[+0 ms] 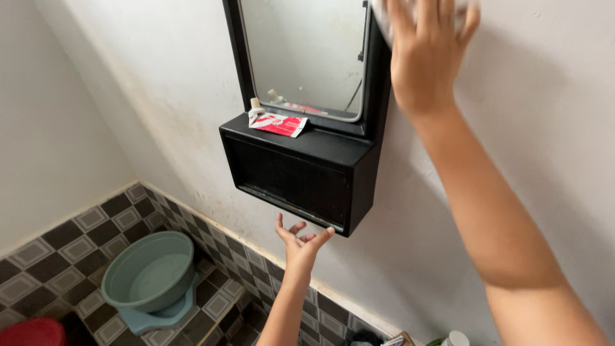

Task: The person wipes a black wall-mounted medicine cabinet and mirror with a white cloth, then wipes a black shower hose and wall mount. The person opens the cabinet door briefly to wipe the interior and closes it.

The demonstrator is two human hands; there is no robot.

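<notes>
White cloth (384, 19) pressed on mirror cabinet (307, 166) by raised right hand (426, 54), left hand (300, 242) open beneath

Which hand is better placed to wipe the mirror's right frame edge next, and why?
Probably the right hand: it presses a white cloth at the top right of the mirror frame. The left hand is open and empty under the black shelf.

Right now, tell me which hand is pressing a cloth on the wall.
The right hand, raised beside the mirror, presses the white cloth. The left hand is empty under the black cabinet.
</notes>
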